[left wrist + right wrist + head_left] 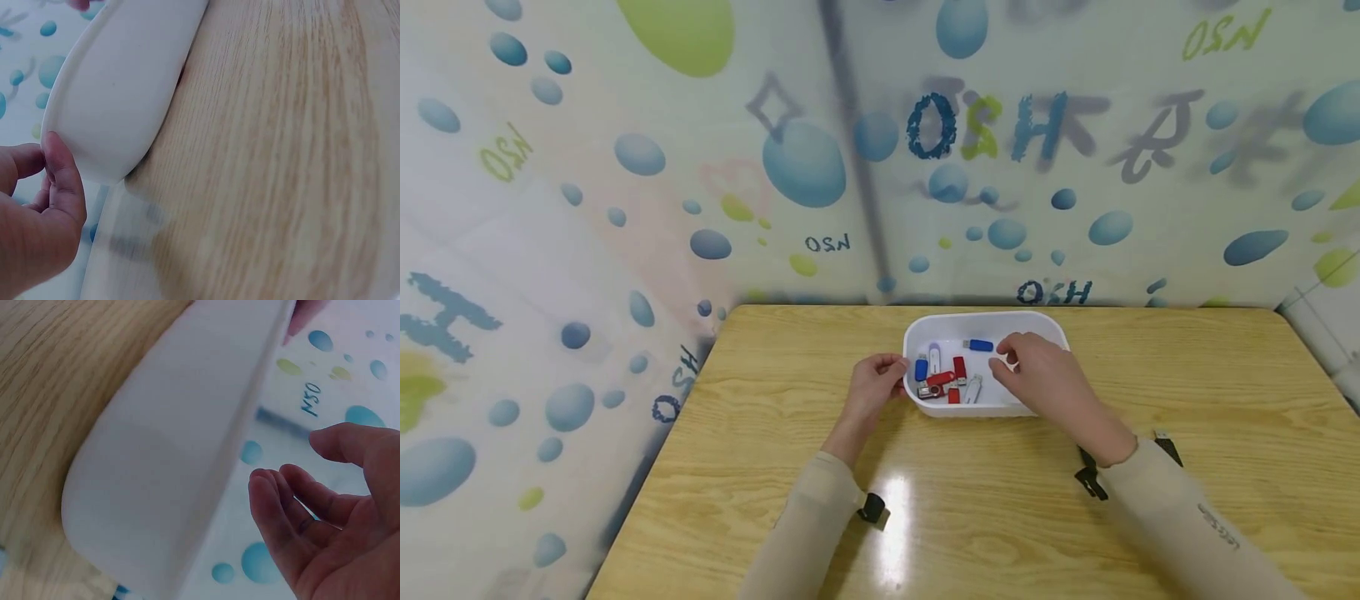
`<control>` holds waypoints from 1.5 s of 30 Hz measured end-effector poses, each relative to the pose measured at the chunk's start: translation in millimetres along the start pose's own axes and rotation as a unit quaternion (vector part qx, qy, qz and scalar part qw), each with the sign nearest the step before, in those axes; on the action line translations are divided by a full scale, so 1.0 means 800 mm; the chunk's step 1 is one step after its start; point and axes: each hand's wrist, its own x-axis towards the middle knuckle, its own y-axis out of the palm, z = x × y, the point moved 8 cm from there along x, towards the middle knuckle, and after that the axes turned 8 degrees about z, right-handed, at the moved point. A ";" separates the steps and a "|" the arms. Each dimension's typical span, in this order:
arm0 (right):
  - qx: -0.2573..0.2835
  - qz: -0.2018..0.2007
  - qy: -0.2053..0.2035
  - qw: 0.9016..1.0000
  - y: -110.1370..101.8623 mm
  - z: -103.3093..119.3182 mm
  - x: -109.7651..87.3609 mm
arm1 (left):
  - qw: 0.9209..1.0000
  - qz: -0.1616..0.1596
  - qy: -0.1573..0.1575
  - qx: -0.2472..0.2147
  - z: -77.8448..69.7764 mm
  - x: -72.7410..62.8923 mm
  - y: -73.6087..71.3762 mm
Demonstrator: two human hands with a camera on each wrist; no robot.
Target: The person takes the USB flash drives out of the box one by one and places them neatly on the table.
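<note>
A white plastic bin (985, 410) with rounded corners stands on the wooden table. Several USB flash drives lie in its left half, among them a red USB flash drive (959, 367) and a white USB flash drive (973, 389). Farther back inside is a blue USB flash drive (980, 345). At the bin's left end my left hand (877, 382) pinches the rim between thumb and fingers, as the left wrist view also shows. Over the bin's right half hovers my right hand (1043, 367), its fingers loosely bent and apart from the thumb, holding nothing.
By the right sleeve a black USB flash drive (1168, 447) lies on the wooden table (760, 417). Black straps (1092, 482) hang at the right wrist. A patterned curtain (925, 275) rises behind the table's far edge and along its left side.
</note>
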 end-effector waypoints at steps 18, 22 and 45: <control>-0.027 0.133 0.081 0.987 0.067 -0.007 0.051 | 1.000 0.004 0.009 -0.008 -0.001 0.001 0.002; -0.036 0.142 0.089 0.985 0.073 -0.008 0.054 | 1.000 0.004 0.009 -0.008 0.000 0.002 0.003; -0.047 0.184 0.109 0.976 0.090 -0.008 0.063 | 1.000 0.009 0.002 -0.003 0.000 0.003 0.009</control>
